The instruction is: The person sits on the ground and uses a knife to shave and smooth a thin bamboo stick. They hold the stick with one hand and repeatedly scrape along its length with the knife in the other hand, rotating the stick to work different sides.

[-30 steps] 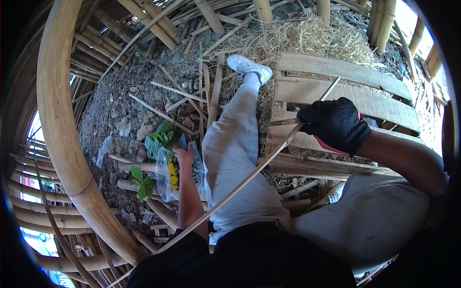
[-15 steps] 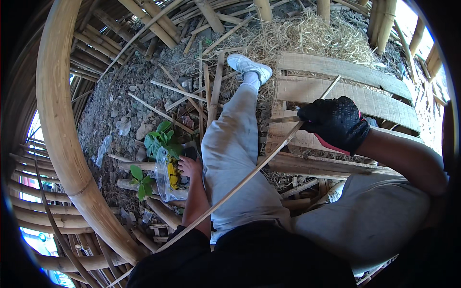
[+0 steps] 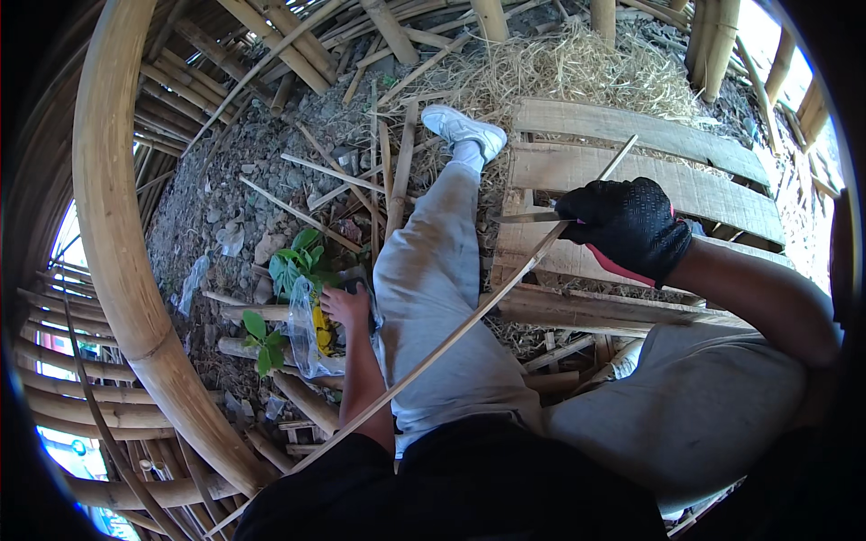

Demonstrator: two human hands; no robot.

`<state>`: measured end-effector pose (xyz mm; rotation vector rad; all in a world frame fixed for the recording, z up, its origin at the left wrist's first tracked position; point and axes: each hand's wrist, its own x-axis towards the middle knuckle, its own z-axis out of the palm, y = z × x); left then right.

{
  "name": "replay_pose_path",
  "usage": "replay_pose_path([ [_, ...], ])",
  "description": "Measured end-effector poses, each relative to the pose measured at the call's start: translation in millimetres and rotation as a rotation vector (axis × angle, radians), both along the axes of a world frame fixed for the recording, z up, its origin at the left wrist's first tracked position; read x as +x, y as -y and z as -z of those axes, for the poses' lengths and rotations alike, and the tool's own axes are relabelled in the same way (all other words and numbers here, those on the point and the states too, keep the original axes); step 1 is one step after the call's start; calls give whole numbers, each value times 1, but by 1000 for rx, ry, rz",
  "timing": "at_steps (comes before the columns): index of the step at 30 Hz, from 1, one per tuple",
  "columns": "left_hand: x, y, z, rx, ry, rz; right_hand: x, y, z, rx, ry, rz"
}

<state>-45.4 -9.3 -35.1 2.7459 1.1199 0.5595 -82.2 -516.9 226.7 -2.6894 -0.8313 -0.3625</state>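
1. Gripping a long, pale bamboo strip in my gloved right hand, I have my fingers curled firmly round it. A short length pokes out on the far side of my fist, over the slatted wooden pallet.
2. From my fist, the strip slants near and left across my grey trousers, passes over my left forearm and runs toward the near left edge of the view.
3. A thin, flat blade-like piece juts left from the same fist, just beside the strip. The glove hides its other end, so I can't say exactly what it is.
4. My bare left hand is to the left of my outstretched leg, away from the strip. Its fingers look loosely extended beside a dark item; whether they grip it, I can't tell.
5. Just left of that hand sits a clear plastic bag with something yellow inside. A green leafy plant grows or lies just beyond it.
6. As for progress, the strip is already slender and separate from any pole, and looks unbroken over the length I can see. My left hand isn't supporting it, so I'd judge this a pause. How much shaping remains, the view doesn't show.
7. Farther off lies dry straw; a thick bamboo pole curves along my left.
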Motion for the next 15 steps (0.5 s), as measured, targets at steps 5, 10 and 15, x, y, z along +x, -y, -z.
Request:
replay_pose_path([
  [5, 27, 69, -96, -690, 767, 758, 0, 18, -3, -25, -73, 75],
  [10, -21, 149, -225, -357, 588, 1480, 9, 21, 5, 46, -177, 99],
  [15, -43, 206, -226, -471, 615, 1787, 8, 26, -10, 70, -332, 175],
])
